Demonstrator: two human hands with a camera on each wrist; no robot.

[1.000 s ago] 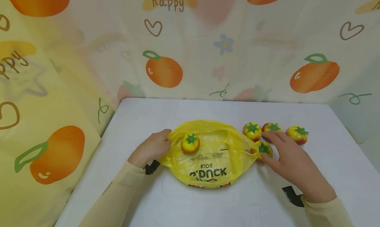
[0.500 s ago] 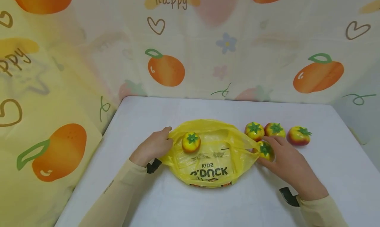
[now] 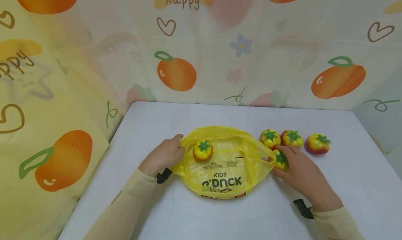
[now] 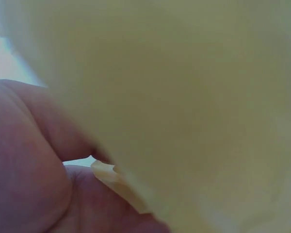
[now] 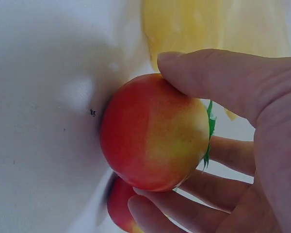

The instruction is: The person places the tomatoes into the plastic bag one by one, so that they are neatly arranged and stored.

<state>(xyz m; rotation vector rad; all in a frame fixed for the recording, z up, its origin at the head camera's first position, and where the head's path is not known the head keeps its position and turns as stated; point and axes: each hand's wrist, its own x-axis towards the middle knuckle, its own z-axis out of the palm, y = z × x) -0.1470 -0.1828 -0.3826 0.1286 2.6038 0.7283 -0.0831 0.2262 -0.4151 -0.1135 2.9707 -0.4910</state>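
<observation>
White tabletop: centre-left, left hand, fingers tight on yellow bag; centre-right, right hand, fingers round red-yellow fruit.

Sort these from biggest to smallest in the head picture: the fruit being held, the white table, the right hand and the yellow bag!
1. White table
2. Yellow bag
3. Right hand
4. Held fruit, partly hidden by that hand

Cream sleeves, one apparently lettered, meet black wrist pieces
</observation>
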